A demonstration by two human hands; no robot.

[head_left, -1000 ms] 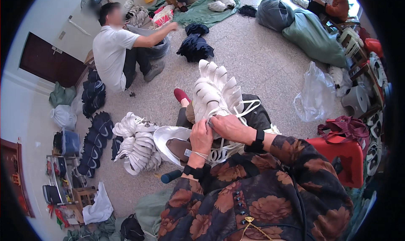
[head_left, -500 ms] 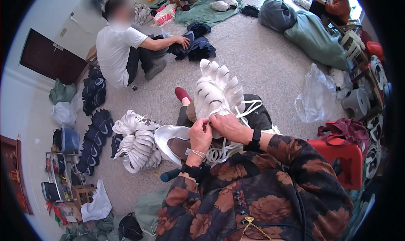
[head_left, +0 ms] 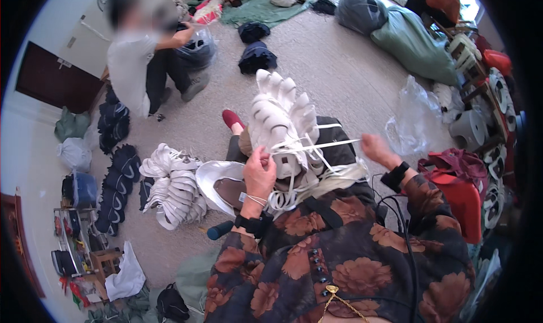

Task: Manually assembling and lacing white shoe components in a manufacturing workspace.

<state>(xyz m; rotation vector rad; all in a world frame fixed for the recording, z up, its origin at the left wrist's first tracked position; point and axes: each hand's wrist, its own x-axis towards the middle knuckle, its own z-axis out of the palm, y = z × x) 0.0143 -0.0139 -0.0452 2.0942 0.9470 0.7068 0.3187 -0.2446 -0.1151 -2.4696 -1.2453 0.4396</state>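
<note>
Over my lap lies a fanned stack of white shoe uppers [head_left: 277, 111]. My left hand [head_left: 259, 179] is closed in a pinch at the lacing edge of a white shoe upper [head_left: 209, 179] with a brown inside; its fingertips partly hide the spot. A flat white shoelace [head_left: 335, 144] runs taut from beside those fingers out to the right. At its far end my right hand [head_left: 380, 151] grips it with curled fingers. Loose white laces [head_left: 345, 175] lie bunched across my lap, below the stretched one.
Left of my legs, another stack of white uppers [head_left: 178, 184] rests on the floor beside rows of dark uppers [head_left: 117, 181]. A co-worker [head_left: 130, 68] squats beyond with a dark plastic bag [head_left: 198, 48]. At right stand a red stool [head_left: 461, 201] and a clear bag [head_left: 416, 116].
My right hand has moved away to the right, drawing the lace out straight; my left hand stays near the uppers. The co-worker's hand has left the dark pile for the plastic bag.
</note>
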